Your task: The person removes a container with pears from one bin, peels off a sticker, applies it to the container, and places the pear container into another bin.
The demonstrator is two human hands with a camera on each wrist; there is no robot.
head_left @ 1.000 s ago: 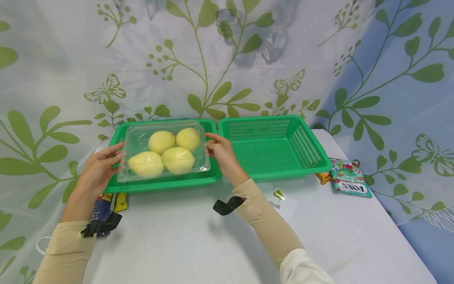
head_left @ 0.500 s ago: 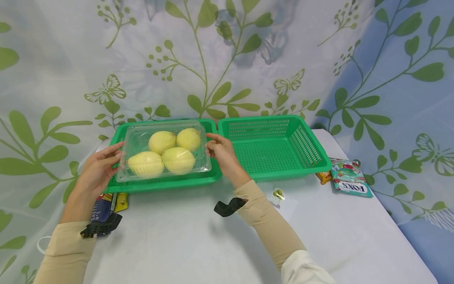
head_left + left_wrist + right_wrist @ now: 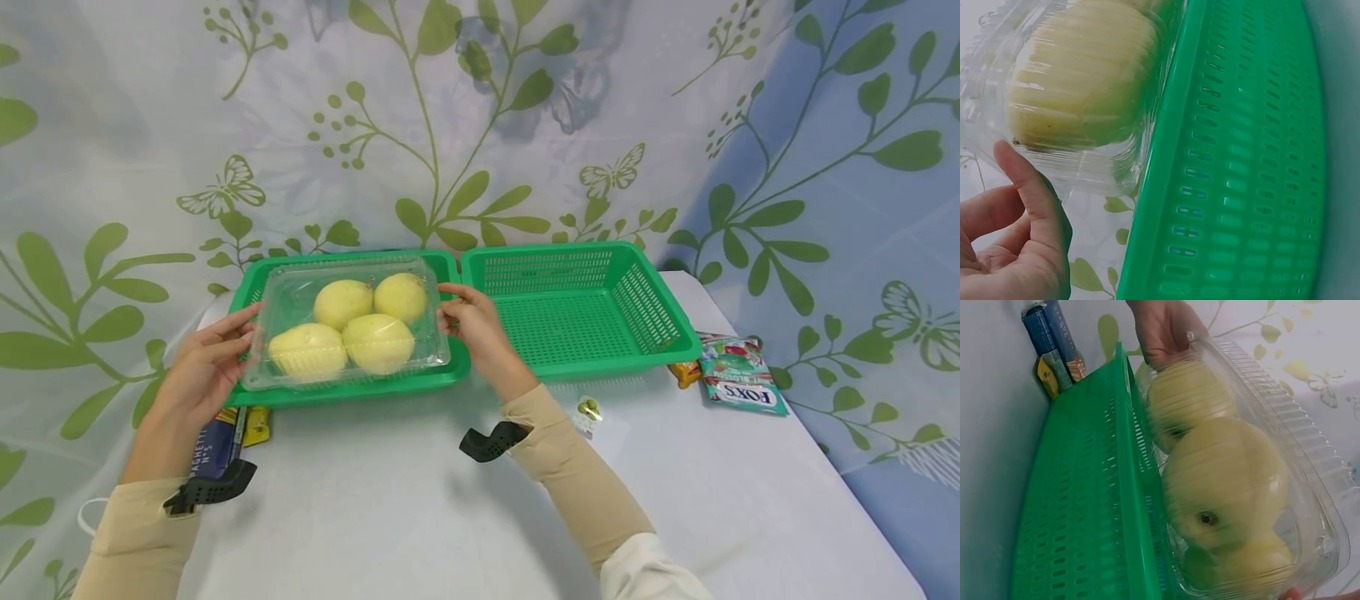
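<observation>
From the head view, a pale, smooth table [image 3: 390, 517] stands before a draped curtain printed with green leaves and butterflies [image 3: 480, 125]. Two green perforated plastic baskets sit side by side on it: the left basket [image 3: 352, 387] and the right basket [image 3: 585, 308]. A clear, ribbed plastic clamshell box of four round yellow fruits [image 3: 348, 329] is held over the left basket, the left hand [image 3: 206, 371] and right hand [image 3: 476, 329] each with a grip clamped on one end. A glossy sweets packet [image 3: 738, 379] lies right of the baskets; a dark blue spaghetti packet [image 3: 217, 437] lies by the left wrist. The left wrist view shows a thumb [image 3: 1032, 194] pressed against the box's crinkled wall beside the slotted basket rim [image 3: 1166, 187]. The right wrist view shows the fruits filling the box [image 3: 1235, 481] above the basket's edge.
</observation>
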